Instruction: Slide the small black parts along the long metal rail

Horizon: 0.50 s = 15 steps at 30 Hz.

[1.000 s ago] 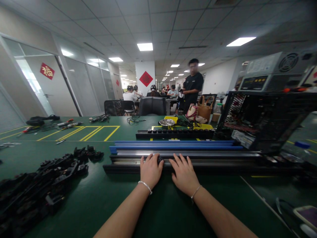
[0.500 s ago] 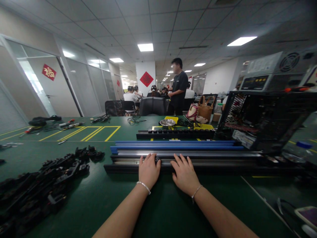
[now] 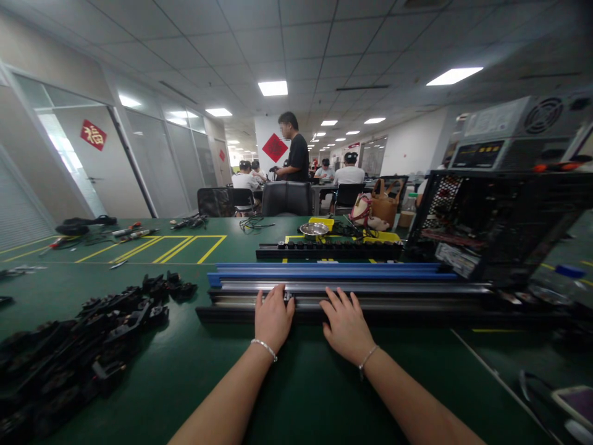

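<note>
A long black rail with a shiny metal channel [image 3: 398,304] lies crosswise in front of me. My left hand [image 3: 273,321] rests over its left half, thumb and fingers closed round a small dark part [image 3: 288,297] that sits in the channel; the fingers hide much of it. To the right, my right hand [image 3: 346,324] lies on the same rail with fingers stretched and spread, holding nothing. Directly behind are another rail with a silvery strip [image 3: 398,287] and a blue rail [image 3: 324,271].
A pile of black parts [image 3: 88,340] covers the left of the green table [image 3: 296,383]. Further back lie a black rail with small knobs [image 3: 324,250], a metal dish [image 3: 314,229] and yellow trays [image 3: 322,222]. An open computer case [image 3: 504,216] stands at right. A person [image 3: 296,151] stands beyond.
My left hand has shifted slightly left along the rail, and the small dark part moved with it. My right hand stays put. The standing person in the background has moved left.
</note>
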{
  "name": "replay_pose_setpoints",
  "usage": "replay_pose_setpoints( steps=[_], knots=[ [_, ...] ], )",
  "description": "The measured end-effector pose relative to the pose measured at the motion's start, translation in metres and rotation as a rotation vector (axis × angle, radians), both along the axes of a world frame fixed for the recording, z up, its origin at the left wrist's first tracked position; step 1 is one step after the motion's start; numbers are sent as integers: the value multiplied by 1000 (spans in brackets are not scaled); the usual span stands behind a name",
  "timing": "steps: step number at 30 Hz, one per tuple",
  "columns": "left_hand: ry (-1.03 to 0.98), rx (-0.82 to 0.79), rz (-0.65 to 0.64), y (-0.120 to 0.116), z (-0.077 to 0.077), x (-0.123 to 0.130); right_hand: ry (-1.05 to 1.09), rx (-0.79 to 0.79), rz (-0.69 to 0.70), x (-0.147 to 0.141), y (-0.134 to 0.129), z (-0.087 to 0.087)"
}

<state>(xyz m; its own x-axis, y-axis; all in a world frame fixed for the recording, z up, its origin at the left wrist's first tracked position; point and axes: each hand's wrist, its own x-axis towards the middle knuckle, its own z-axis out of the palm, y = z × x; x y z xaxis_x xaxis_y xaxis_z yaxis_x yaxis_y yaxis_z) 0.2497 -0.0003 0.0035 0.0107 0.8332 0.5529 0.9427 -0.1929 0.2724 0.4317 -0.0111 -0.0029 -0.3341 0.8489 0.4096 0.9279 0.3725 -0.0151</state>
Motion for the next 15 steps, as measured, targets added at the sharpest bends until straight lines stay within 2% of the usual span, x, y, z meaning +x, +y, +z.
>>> replay_pose_setpoints(
  steps=[15],
  knots=[
    [-17,20,30,3,-4,-10,-4,-9,1,0,0,1]
  ],
)
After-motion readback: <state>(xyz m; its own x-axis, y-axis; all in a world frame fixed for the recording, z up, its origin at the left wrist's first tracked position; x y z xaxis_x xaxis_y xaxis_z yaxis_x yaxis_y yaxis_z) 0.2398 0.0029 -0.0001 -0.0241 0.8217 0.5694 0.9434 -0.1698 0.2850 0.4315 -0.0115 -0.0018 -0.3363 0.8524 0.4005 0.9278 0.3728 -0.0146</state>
